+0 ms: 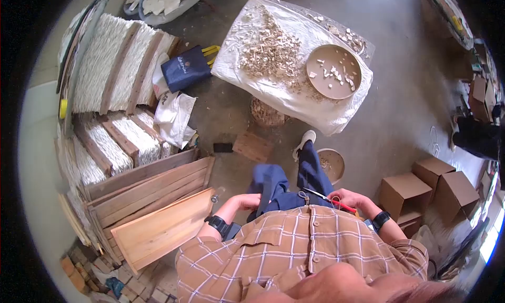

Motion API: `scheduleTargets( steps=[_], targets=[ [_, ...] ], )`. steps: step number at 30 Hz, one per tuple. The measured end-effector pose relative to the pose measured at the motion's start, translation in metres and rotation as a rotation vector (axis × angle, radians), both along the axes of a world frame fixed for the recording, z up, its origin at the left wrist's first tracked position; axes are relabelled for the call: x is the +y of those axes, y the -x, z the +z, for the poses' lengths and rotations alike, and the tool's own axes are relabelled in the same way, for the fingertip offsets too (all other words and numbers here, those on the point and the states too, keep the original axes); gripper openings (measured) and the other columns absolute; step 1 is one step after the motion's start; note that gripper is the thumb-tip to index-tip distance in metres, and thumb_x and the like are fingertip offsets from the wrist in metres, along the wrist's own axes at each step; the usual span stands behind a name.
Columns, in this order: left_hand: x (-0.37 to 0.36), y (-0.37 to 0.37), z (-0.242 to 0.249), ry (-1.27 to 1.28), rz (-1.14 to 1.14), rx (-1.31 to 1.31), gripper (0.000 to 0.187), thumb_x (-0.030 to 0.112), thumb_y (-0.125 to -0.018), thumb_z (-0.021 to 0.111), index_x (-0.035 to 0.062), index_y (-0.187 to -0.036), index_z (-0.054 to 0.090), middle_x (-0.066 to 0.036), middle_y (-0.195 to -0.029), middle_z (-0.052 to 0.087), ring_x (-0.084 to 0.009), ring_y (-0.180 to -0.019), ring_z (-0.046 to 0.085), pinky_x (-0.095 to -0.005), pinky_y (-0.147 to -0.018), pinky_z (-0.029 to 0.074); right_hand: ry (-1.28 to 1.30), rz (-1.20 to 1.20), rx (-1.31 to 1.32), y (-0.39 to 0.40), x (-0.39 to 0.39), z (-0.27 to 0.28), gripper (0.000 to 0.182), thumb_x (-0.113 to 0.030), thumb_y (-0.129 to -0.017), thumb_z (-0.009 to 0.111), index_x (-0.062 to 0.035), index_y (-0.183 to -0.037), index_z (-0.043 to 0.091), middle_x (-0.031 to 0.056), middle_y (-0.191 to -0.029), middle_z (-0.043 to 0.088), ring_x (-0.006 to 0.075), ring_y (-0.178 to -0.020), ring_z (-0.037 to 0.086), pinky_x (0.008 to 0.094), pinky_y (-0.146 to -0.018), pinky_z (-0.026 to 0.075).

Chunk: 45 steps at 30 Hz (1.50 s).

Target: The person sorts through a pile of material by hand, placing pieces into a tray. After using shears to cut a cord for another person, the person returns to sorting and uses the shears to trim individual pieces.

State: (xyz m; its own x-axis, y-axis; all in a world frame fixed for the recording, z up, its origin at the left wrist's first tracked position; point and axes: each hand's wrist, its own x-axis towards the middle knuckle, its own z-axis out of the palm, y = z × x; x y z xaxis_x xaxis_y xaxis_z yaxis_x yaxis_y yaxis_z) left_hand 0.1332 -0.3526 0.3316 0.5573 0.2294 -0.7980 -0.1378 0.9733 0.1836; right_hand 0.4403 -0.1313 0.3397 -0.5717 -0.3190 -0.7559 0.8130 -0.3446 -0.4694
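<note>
My left hand point(248, 201) is at my hip, against the dark blue trousers point(314, 171), with its fingers mostly hidden by the cloth. At the right side of my waist, my right hand point(351, 198) is closed around a red-handled tool point(344, 206). The tool's slim metal blade points left across my lap, over the trouser front. A checked brown shirt point(294, 234) covers my torso just below both hands. One leg is stretched forward, ending in a white shoe point(307, 137).
Ahead stands a table with a white cover point(231, 50), bearing pale chips and a round tray point(336, 95). Wooden boards point(163, 227) and white stacks point(97, 66) line the left. Cardboard boxes point(402, 195) stand right; another bowl point(339, 161) sits by my foot.
</note>
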Motion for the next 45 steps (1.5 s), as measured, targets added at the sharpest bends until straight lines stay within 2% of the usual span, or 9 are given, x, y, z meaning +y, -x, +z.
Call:
scheduleTargets(
  steps=[9,12,15,18,25,29,39,43,45],
  targets=[
    [0.078,0.053,-0.002,-0.084,-0.369,-0.128,0.012,0.018,-0.072,0.055,0.007,-0.073,0.06,0.003,-0.063,0.055,-0.0062,-0.055,0.049,-0.0204,-0.045,0.038,0.143,-0.209,-0.059,0.002,-0.007,0.0,0.039,-0.005,-0.057,0.061,-0.0026,-0.095,0.056,-0.0041,-0.075,0.053,0.0071,-0.069,0.045,0.0232,-0.064,0.04],
    [0.104,0.087,-0.018,-0.25,-0.682,-0.169,0.018,0.018,-0.071,0.056,0.0037,-0.082,0.059,0.003,-0.07,0.055,-0.0077,-0.059,0.051,-0.0226,-0.048,0.043,0.204,-0.254,-0.045,0.02,-0.014,-0.012,0.037,-0.007,-0.058,0.064,-0.0027,-0.094,0.055,-0.0045,-0.075,0.053,0.0068,-0.07,0.046,0.0232,-0.065,0.04],
    [0.127,0.124,-0.026,-0.058,-0.624,-0.178,0.02,0.022,-0.073,0.055,0.0052,-0.084,0.059,-0.001,-0.066,0.056,-0.0102,-0.054,0.053,-0.0232,-0.045,0.043,0.203,-0.349,-0.02,0.054,-0.02,-0.023,0.036,-0.009,-0.06,0.067,-0.0026,-0.094,0.055,-0.0047,-0.075,0.053,0.0067,-0.07,0.046,0.0229,-0.064,0.041],
    [0.155,0.179,-0.05,-0.045,-0.721,-0.296,0.023,0.023,-0.075,0.054,0.0034,-0.087,0.057,-0.003,-0.065,0.056,-0.0122,-0.053,0.055,-0.0255,-0.041,0.044,0.283,-0.549,-0.031,0.105,-0.032,-0.032,0.027,-0.004,-0.061,0.058,-0.0031,-0.088,0.055,-0.0029,-0.069,0.052,0.0054,-0.058,0.046,0.0204,-0.047,0.038],
    [0.141,0.281,-0.097,0.085,-0.864,-0.478,0.035,0.027,-0.079,0.052,0.0028,-0.105,0.052,0.001,-0.067,0.055,-0.0088,-0.054,0.054,-0.021,-0.043,0.044,0.452,-0.492,-0.15,0.223,-0.064,-0.047,0.035,-0.011,-0.066,0.067,-0.0021,-0.098,0.055,-0.0013,-0.079,0.057,0.0061,-0.068,0.05,0.0207,-0.056,0.043],
    [0.138,0.293,-0.118,0.01,-0.881,-0.436,0.032,0.027,-0.08,0.051,0.0039,-0.103,0.053,-0.002,-0.068,0.056,-0.0101,-0.053,0.055,-0.0219,-0.043,0.045,0.448,-0.556,-0.221,0.239,-0.051,-0.078,0.036,-0.012,-0.072,0.063,-0.0008,-0.104,0.051,0.0028,-0.077,0.058,0.0105,-0.064,0.057,0.0225,-0.055,0.047],
    [0.216,0.239,-0.29,-0.457,-1.11,-0.022,0.025,0.025,-0.081,0.051,0.0057,-0.095,0.057,-0.006,-0.073,0.062,-0.0127,-0.057,0.059,-0.0266,-0.052,0.048,-0.201,-1.134,-0.225,0.226,-0.005,-0.26,0.023,-0.016,-0.074,0.059,-0.0039,-0.093,0.052,0.0034,-0.066,0.055,0.0101,-0.054,0.053,0.0233,-0.048,0.043],
    [0.236,0.214,-0.365,-0.924,-1.213,0.008,0.03,0.029,-0.079,0.051,0.007,-0.098,0.057,-0.012,-0.084,0.062,-0.0254,-0.078,0.06,-0.0352,-0.071,0.046,-0.49,-1.015,-0.303,0.224,0.017,-0.308,0.024,-0.02,-0.075,0.06,-0.0025,-0.091,0.054,0.0006,-0.066,0.055,0.0076,-0.058,0.052,0.0218,-0.054,0.043],
    [0.238,0.205,-0.4,-0.901,-1.245,-0.003,0.032,0.032,-0.079,0.051,0.0078,-0.1,0.056,-0.014,-0.089,0.061,-0.0296,-0.086,0.057,-0.0376,-0.076,0.044,-0.689,-1.009,-0.25,0.226,0.024,-0.328,0.026,-0.02,-0.075,0.061,-0.002,-0.093,0.055,-0.0007,-0.065,0.055,0.0077,-0.059,0.052,0.0221,-0.055,0.043]
  ],
)
